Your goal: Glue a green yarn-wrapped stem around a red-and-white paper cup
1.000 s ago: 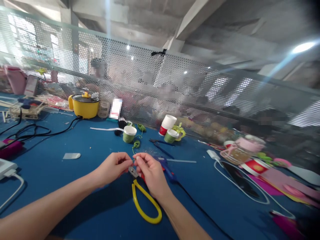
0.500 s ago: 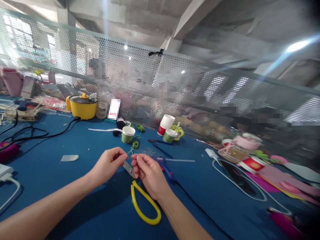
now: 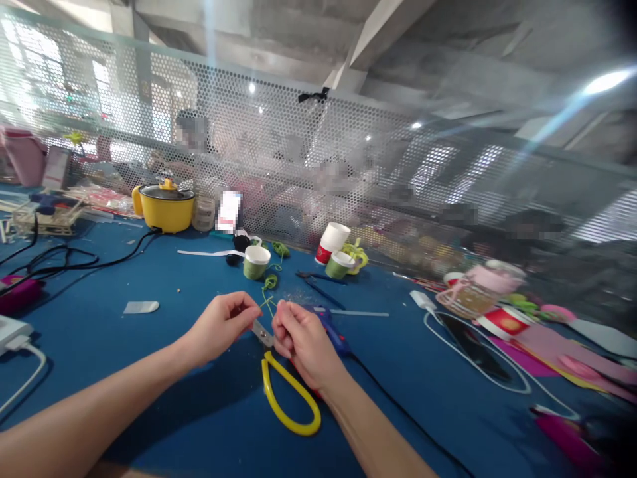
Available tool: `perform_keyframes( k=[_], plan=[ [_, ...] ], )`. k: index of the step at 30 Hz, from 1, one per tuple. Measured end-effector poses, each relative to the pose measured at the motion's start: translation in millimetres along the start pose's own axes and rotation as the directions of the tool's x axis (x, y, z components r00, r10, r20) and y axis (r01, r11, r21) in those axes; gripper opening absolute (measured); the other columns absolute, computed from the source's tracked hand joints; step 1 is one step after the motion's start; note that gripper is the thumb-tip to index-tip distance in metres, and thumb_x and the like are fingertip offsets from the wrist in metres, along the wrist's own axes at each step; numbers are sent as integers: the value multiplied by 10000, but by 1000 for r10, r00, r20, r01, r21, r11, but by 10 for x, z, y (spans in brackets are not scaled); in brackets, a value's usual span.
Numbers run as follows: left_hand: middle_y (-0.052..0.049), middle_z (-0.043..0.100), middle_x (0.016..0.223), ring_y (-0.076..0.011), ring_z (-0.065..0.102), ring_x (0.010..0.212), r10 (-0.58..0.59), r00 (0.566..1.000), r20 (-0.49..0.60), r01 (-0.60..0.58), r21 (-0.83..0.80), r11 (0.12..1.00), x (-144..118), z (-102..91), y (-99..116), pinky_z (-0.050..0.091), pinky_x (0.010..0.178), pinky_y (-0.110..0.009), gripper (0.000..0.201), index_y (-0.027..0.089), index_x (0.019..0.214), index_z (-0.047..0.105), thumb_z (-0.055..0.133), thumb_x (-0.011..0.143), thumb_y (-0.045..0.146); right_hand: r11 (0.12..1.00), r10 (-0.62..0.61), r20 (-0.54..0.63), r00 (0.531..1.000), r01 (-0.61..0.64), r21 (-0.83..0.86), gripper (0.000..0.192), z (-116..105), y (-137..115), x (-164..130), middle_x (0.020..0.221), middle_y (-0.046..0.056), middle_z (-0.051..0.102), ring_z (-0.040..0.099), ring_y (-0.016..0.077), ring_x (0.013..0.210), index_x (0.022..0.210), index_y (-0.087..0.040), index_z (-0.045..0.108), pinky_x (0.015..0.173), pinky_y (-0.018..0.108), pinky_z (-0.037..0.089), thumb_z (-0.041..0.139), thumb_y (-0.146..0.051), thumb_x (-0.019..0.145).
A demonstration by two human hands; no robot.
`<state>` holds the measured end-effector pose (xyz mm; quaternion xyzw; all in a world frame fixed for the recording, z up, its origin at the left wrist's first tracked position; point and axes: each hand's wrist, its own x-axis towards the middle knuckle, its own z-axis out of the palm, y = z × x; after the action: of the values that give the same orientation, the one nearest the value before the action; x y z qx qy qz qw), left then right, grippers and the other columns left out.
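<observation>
Green thread [image 3: 267, 300] pinched taut btwn both my hands, left hand [image 3: 221, 326] & right hand [image 3: 301, 338] now drawn slightly apart over yellow-handled scissors [image 3: 286, 392] at 6 o'clock on counter [image 3: 149, 372].

Clutter on the blue worktop [image 3: 149, 358]
A yellow pot [image 3: 164, 207] stands by the mesh screen [image 3: 348, 166]; paper cups [image 3: 256, 261] and cables [image 3: 74, 262] lie nearby.

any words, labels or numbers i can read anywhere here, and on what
None can be read.
Red and white cup: red band with print, too blurred.
Red and white lid: yellow mark, too small to read.
Card by the yellow pot: blurred out.
Yellow-handled scissors under the left hand and right hand: no marking shows.
</observation>
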<state>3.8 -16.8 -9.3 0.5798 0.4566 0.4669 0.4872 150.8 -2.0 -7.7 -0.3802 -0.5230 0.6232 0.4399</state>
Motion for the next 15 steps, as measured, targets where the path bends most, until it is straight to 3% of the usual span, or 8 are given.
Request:
perform_keyframes(
  k=[5, 10, 15],
  plan=[
    [80, 383, 464, -25, 294, 385, -100, 993, 64, 109, -170, 979, 5, 6, 9, 223, 376, -162, 237, 148, 633, 457, 536, 716, 356, 1000, -4, 10, 1000, 4, -27, 221, -43, -84, -16, 564, -38, 517, 447, 55, 445, 664, -151, 510, 467, 210, 353, 638, -329, 693],
    [65, 430, 499, -12, 291, 384, -150, 979, 138, 188, -327, 926, 3, -7, 12, 185, 376, -163, 254, 138, 647, 467, 586, 685, 360, 999, -25, 5, 1000, 24, 44, 240, -43, -338, -130, 561, -51, 488, 430, 53, 454, 633, -168, 469, 467, 209, 316, 658, -310, 677],
    [68, 420, 479, -9, 292, 376, -153, 972, 178, 211, -378, 901, 2, -18, 6, 170, 375, -169, 273, 132, 643, 478, 611, 667, 369, 977, -184, -71, 980, 190, 93, 317, -57, -607, -220, 488, -52, 402, 300, 48, 403, 518, -171, 417, 386, 207, 221, 628, -312, 708]
  ],
)
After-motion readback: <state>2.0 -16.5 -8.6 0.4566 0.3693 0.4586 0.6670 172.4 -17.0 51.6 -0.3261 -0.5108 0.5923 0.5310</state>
